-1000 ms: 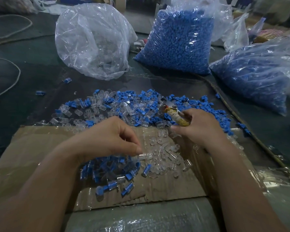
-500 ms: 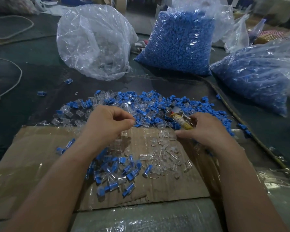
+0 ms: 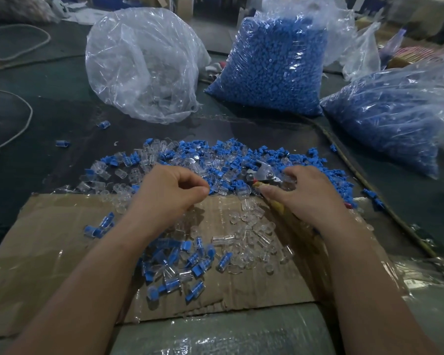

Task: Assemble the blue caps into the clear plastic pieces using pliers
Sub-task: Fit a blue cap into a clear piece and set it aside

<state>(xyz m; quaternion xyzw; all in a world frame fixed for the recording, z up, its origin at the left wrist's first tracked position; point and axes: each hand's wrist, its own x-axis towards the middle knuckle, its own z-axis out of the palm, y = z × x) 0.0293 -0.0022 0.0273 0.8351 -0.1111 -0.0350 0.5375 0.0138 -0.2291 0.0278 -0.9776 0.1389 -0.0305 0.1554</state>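
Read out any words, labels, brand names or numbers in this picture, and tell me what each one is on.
No text can be read in this view.
Pliers: the handle is mostly hidden under the right hand; no marking is legible.
Blue bags, clear bag, cardboard: no print shows.

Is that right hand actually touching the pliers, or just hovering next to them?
Touching. The head view shows the right hand gripping the pliers: their yellow handle runs under the thumb into the palm, metal head sticking out.
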